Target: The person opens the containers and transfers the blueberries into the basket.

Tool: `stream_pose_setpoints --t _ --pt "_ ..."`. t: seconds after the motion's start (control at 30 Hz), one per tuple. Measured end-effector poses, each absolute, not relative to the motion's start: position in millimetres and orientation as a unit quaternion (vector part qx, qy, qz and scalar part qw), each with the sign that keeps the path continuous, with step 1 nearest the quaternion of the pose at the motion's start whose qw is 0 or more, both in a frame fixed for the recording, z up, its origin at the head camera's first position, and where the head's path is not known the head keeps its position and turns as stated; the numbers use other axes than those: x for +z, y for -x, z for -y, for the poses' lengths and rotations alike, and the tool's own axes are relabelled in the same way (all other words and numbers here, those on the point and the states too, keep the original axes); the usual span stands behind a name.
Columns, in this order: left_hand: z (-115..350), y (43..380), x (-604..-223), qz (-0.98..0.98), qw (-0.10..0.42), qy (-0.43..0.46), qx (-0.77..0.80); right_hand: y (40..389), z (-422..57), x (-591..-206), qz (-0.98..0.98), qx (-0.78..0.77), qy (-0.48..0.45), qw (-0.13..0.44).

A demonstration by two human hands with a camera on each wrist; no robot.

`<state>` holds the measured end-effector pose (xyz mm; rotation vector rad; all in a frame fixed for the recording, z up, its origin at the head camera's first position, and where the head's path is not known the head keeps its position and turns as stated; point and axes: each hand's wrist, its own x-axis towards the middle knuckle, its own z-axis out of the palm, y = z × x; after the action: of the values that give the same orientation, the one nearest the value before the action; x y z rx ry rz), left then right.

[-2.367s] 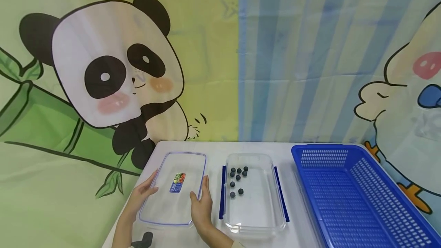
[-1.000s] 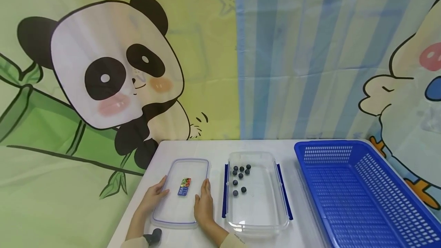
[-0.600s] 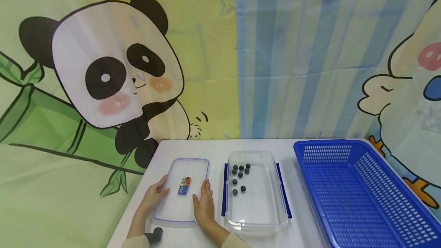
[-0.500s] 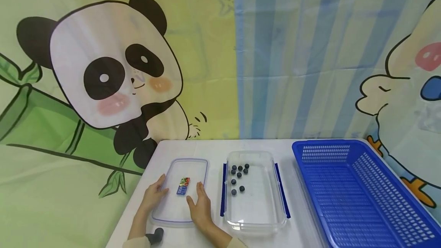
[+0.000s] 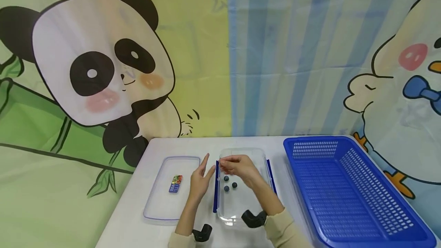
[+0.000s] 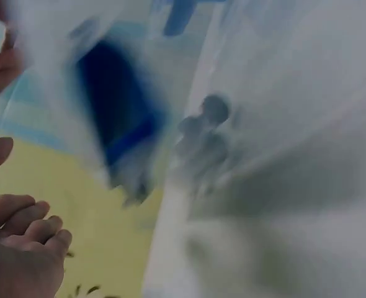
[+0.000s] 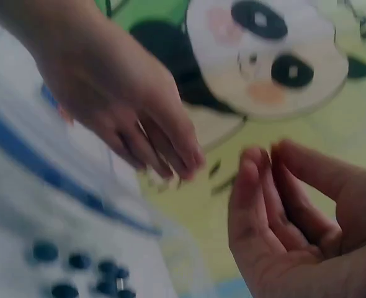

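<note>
My left hand, fingers extended, hovers between the lid and the box, touching neither. My right hand is over the left side of the clear plastic box; its thumb and fingertips are close together, with nothing seen between them. Dark blueberries lie in the box, some hidden behind the right hand; several blueberries show in the right wrist view. The clear lid with a blue-edged rim and a fruit label lies at the left, untouched. In the blurred left wrist view, a blue side flap shows.
A large blue plastic basket stands on the white table at the right. Behind the table hangs a cartoon curtain. Black wrist mounts sit at both sleeves.
Both hands have left the lid, which stays lying at the left. They have moved right and up, the right one over the box, the left one beside it. The head view has shifted slightly.
</note>
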<state>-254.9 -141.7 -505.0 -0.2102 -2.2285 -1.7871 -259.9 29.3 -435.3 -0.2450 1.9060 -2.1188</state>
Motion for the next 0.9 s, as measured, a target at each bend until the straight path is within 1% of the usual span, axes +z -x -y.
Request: stream_pose_setpoints --t 0.07,0.17,0.23,0.33,0.4,0.5,0.6,0.77,0.9 --pt "128.6 251.3 -501.4 0.77 0.131 0.073 -0.621 277.2 -44.7 -442.2 -0.655 -0.726 0.082 0.191" --pt "116.5 246.4 -503.0 0.767 0.121 0.058 -0.627 296.3 -59.4 -459.2 -0.66 -0.704 0.07 0.251" --pt "112.4 245.3 -509.1 0.762 0.115 0.048 -0.635 304.1 -64.5 -471.5 -0.664 -0.689 0.054 0.286" --pt "108.7 245.3 -520.0 0.747 0.107 0.047 -0.655 309.5 -68.9 -487.0 -0.669 -0.67 0.037 0.32" --pt "106.8 246.0 -525.3 0.734 0.103 0.049 -0.67 310.6 -70.9 -494.5 -0.667 -0.668 0.032 0.328" --pt "104.1 246.6 -529.1 0.722 0.097 0.047 -0.684 311.3 -73.8 -502.7 -0.67 -0.672 0.032 0.313" --pt "102.2 246.5 -529.2 0.714 0.097 0.046 -0.692 311.5 -76.6 -509.3 -0.686 -0.661 0.028 0.302" --pt "102.2 245.4 -527.3 0.709 0.098 0.032 -0.698 310.5 -77.3 -516.9 -0.713 -0.629 0.021 0.31" --pt "102.1 247.1 -526.3 0.704 0.09 0.025 -0.704 310.3 -74.7 -519.1 -0.731 -0.614 0.008 0.299"
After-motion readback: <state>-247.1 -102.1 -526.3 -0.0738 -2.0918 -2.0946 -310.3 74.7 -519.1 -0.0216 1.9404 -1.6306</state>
